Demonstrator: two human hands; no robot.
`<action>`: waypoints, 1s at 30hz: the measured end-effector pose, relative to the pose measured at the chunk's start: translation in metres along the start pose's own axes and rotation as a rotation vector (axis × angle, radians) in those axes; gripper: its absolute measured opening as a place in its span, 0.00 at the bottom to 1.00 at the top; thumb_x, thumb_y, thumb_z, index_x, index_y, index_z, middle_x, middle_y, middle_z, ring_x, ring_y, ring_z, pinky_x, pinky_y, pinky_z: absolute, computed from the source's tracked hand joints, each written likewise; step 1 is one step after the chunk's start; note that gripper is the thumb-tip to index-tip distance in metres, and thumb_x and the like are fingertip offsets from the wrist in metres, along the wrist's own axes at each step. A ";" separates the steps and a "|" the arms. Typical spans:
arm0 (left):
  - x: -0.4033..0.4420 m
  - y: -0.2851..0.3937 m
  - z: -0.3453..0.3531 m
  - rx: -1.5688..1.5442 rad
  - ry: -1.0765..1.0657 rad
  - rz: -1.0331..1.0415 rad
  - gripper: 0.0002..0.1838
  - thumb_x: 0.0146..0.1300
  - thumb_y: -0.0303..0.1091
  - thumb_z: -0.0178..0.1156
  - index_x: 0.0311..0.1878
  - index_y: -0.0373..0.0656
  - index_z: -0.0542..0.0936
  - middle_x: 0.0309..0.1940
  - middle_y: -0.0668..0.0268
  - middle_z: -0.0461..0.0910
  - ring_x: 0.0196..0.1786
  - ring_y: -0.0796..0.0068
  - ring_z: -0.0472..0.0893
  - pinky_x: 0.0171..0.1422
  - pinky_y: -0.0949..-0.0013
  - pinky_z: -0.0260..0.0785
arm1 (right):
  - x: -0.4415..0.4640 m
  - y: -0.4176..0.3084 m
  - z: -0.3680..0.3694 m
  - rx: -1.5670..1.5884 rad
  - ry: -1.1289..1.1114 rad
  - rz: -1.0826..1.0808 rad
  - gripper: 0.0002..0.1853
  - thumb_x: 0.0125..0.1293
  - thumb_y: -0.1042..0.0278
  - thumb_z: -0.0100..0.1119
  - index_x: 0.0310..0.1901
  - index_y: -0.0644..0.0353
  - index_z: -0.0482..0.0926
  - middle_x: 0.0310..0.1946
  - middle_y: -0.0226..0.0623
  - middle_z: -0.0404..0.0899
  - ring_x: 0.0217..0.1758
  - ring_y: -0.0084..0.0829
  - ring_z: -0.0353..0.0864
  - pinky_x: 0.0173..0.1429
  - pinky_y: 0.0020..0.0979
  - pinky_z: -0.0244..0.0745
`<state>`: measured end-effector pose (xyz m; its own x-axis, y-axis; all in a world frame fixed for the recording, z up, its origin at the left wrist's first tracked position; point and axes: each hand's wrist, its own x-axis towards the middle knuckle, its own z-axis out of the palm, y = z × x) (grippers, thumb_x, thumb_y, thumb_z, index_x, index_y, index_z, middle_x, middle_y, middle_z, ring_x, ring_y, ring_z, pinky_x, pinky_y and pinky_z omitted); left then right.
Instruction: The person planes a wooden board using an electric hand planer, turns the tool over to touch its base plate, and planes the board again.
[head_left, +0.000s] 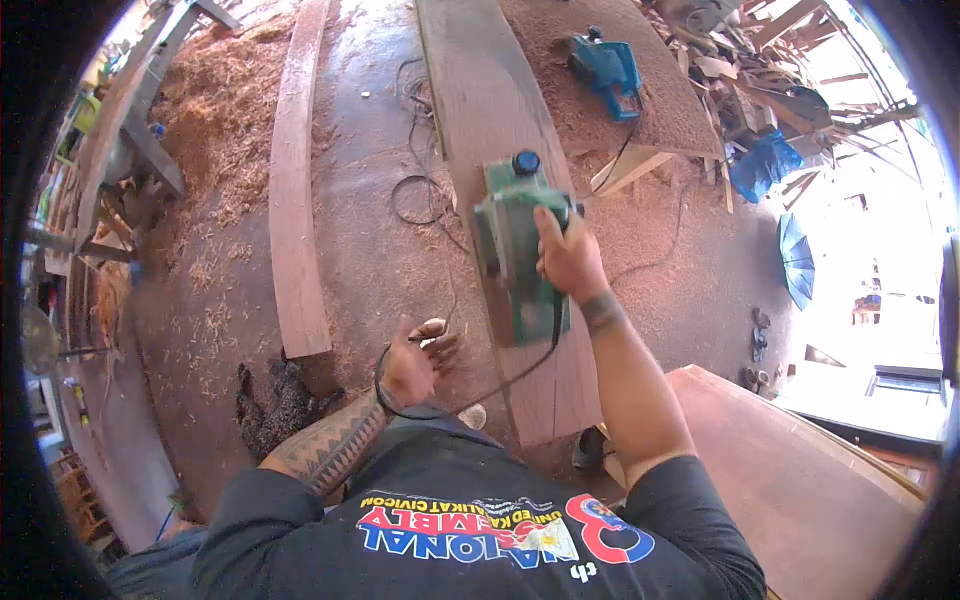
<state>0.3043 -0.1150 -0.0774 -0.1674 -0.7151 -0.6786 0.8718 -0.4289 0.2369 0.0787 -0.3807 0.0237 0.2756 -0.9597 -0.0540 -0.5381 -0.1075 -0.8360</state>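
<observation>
My right hand (574,258) is wrapped round the handle of a green electric planer (522,215), which rests on a long wooden board (548,400) running away from me. The planer is slightly blurred. From its rear a black power cord (510,383) runs left and loops over my left wrist. My left hand (415,365) hangs left of the board with thumb and fingers apart, the cord passing by its palm. Something small and whitish beside its fingers is too unclear to name.
A second plank (298,200) lies at left among wood shavings (215,130). A teal power planer (608,75) sits on a shavings-covered surface at the back right. Scrap wood (770,95), a blue umbrella (796,260) and a large flat panel (770,480) are at right.
</observation>
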 end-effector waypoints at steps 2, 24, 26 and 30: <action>0.004 0.017 -0.002 -0.038 -0.014 0.011 0.41 0.80 0.79 0.49 0.67 0.48 0.80 0.73 0.51 0.81 0.72 0.50 0.80 0.75 0.44 0.73 | 0.049 -0.033 0.006 0.055 0.011 0.054 0.27 0.84 0.41 0.63 0.44 0.65 0.80 0.25 0.34 0.81 0.20 0.29 0.83 0.25 0.37 0.78; 0.040 0.040 -0.030 -0.041 -0.006 0.016 0.47 0.79 0.83 0.45 0.68 0.45 0.80 0.71 0.51 0.82 0.71 0.47 0.81 0.73 0.39 0.74 | 0.031 -0.031 -0.011 0.093 -0.096 0.028 0.19 0.84 0.50 0.60 0.45 0.61 0.82 0.27 0.33 0.81 0.25 0.29 0.82 0.32 0.38 0.76; 0.034 0.015 -0.027 0.052 0.017 -0.051 0.49 0.79 0.84 0.39 0.69 0.44 0.79 0.67 0.54 0.83 0.66 0.49 0.84 0.72 0.39 0.74 | -0.091 -0.024 -0.034 0.072 -0.106 0.112 0.16 0.85 0.56 0.58 0.47 0.62 0.82 0.27 0.33 0.80 0.26 0.28 0.81 0.32 0.37 0.76; 0.058 -0.069 -0.056 0.046 -0.013 -0.246 0.46 0.82 0.81 0.40 0.71 0.47 0.81 0.63 0.55 0.88 0.63 0.49 0.85 0.67 0.37 0.76 | -0.310 -0.018 -0.082 0.034 -0.111 0.342 0.12 0.86 0.62 0.56 0.49 0.63 0.80 0.26 0.33 0.80 0.28 0.27 0.80 0.35 0.36 0.76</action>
<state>0.2603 -0.0960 -0.1724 -0.3784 -0.5929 -0.7108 0.7823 -0.6153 0.0967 -0.0626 -0.1025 0.1004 0.1698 -0.9044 -0.3913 -0.5877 0.2258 -0.7769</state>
